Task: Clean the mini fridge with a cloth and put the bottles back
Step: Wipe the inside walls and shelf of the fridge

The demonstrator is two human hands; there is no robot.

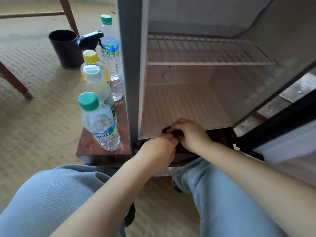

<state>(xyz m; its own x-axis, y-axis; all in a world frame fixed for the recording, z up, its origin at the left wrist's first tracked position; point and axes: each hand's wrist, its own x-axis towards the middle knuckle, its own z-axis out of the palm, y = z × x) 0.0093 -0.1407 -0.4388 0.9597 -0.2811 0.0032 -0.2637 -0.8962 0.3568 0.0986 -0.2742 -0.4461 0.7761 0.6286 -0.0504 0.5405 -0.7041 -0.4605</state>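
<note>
We kneel at the open mini fridge (131, 82) with both hands at the front lip of its floor. The cloth (168, 130) is a small dark wad there, mostly hidden. The right grip (189, 134) is curled over it from above and the left grip (160, 147) pinches its near edge, so both hold the cloth and neither is wide. Only a sliver of fabric shows between the knuckles, touching the fridge floor at its front edge.

We judge the step in hand to be gathering or refolding the cloth for a wipe. To do it well, we should flatten the wad into a pad so more fabric meets the ribbed floor. One hand can then press it down and draw it from the back of the fridge toward the front lip, following the ribs, not crossing them. The wire shelf (205, 52) higher in the fridge and the side walls look unwiped, though we cannot tell for sure.

Four bottles stand on the wooden surface (92, 149) just left of the fridge. They are the near green-capped bottle (100, 124), the white-capped bottle (100, 88), the yellow-capped bottle (92, 62) and the tall green-capped bottle (110, 43). Our left elbow should stay clear of the nearest one.
</note>
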